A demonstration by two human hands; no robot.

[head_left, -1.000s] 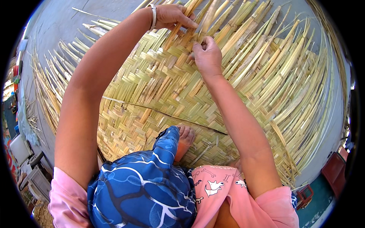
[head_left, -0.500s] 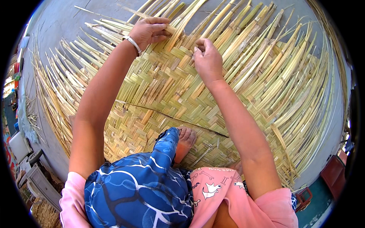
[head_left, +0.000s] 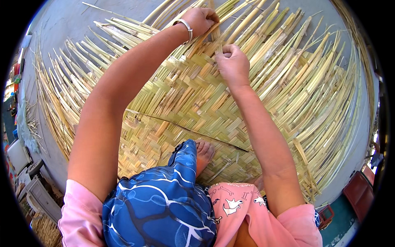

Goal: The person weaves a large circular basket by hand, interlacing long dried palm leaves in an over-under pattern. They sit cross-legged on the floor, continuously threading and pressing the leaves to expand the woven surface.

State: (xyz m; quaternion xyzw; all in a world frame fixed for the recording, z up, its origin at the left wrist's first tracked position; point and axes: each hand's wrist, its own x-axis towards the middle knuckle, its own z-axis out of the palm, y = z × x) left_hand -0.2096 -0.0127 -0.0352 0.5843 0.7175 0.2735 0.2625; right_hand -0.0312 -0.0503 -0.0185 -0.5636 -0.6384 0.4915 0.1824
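Under me spreads a large woven mat [head_left: 185,105] of flat yellow-green reed strips in a diagonal pattern, with long loose strip ends [head_left: 284,53] fanning from its far and side edges. At the far edge, my left hand [head_left: 199,21], with a silver bangle at the wrist, is closed round a reed strip. Nearer and to its right, my right hand [head_left: 233,68] pinches another strip between thumb and fingertips, just above the woven part. A thin dark stick [head_left: 193,131] lies slantwise across the mat. My bare foot [head_left: 203,154] rests on the weave.
Grey floor [head_left: 111,12] shows beyond the strip ends. A grey drawer unit [head_left: 43,199] and a wheel [head_left: 35,168] stand at the lower left, near pale blue plastic sheeting [head_left: 25,123]. At the lower right are a dark red seat [head_left: 358,193] and a red frame [head_left: 326,216].
My left hand has moved right and farther away, its fingers now curled round a strip. The right hand has shifted slightly right, still pinching.
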